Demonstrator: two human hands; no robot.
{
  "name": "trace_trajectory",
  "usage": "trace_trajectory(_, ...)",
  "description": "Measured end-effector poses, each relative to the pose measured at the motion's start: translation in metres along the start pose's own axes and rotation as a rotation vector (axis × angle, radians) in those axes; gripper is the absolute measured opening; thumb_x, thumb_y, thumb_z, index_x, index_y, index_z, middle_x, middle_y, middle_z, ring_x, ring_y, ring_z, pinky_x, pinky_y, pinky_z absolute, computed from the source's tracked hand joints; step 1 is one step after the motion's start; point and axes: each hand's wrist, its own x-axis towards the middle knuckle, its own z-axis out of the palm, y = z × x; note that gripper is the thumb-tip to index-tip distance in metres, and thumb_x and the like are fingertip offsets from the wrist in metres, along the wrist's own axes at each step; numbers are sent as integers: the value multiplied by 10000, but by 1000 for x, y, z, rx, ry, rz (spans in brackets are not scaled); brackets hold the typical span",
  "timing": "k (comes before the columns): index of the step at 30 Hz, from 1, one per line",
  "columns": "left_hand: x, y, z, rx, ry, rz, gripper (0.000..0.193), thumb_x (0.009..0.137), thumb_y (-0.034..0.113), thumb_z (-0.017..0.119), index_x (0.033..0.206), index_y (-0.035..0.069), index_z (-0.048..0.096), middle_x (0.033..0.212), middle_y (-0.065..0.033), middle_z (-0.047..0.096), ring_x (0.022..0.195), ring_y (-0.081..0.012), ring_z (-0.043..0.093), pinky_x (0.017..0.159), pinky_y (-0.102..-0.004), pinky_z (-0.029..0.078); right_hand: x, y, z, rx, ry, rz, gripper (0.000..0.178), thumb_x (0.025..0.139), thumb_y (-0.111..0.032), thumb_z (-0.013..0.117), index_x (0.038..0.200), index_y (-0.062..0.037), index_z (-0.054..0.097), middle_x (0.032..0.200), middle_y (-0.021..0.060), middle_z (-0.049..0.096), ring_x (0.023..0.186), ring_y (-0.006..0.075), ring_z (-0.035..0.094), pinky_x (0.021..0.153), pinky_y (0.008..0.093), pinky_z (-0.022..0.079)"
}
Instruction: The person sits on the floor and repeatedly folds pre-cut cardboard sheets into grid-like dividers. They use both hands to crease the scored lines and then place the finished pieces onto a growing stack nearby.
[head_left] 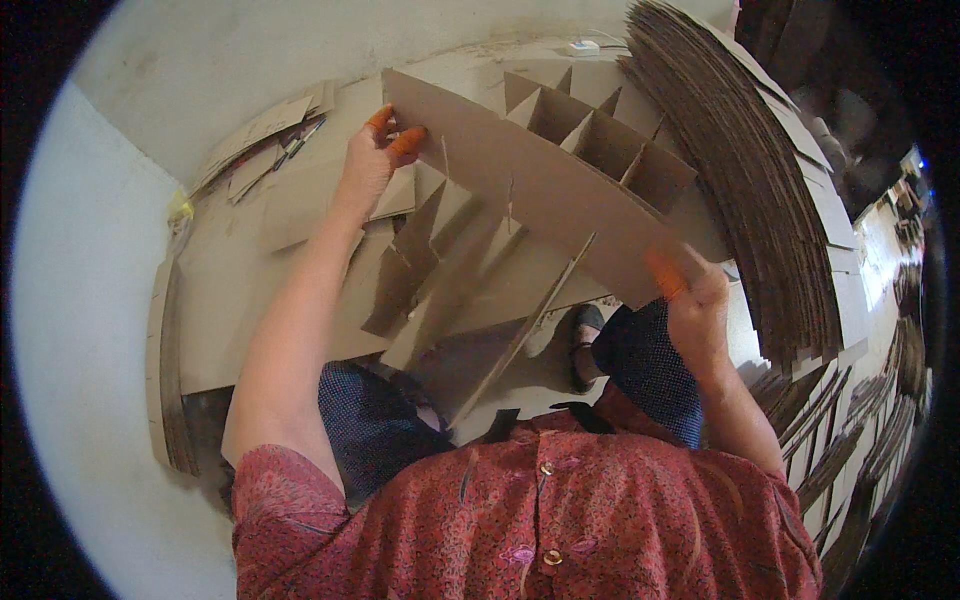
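Note:
A long brown cardboard divider strip [520,175] with slots along its near edge spans from my left hand [375,160] to my right hand [698,305]. My left thumb and finger, in orange finger covers, pinch its far left end. My right hand, slightly blurred, grips the near right end, also with orange on the fingers. Below the strip, several narrower cardboard pieces [405,262] stand on edge, pointing toward me; one long piece [525,335] reaches nearly to my lap. Whether they sit in the strip's slots I cannot tell. Behind it stands a grid of crossed cardboard dividers [600,140].
A tall curved stack of cardboard strips [740,180] rises at the right. Loose cardboard sheets and pens [300,140] lie at the far left, with another strip stack [170,370] by the wall. More cardboard bundles [850,450] fill the lower right. A white plug [583,48] lies far back.

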Motion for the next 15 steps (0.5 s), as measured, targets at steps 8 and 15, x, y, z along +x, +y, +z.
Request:
trace_trajectory(8, -4, -20, -3, 131, -13, -84, 364, 874, 169, 650, 1161, -38, 564, 1009, -82, 640, 845, -144, 616, 754, -276, 508, -20, 10, 12, 9, -88, 5, 143, 883, -38, 583, 996, 31, 636, 798, 103, 680, 742, 65, 548, 655, 261, 469)
trace_trajectory(15, -18, -54, -20, 479, 53, -99, 386, 868, 230, 663, 1142, -31, 590, 990, -114, 661, 854, -169, 630, 745, -289, 511, -33, 51, 22, 89, -259, 198, 316, 859, -21, 613, 1175, -26, 594, 954, 163, 676, 887, 75, 571, 754, 262, 474)
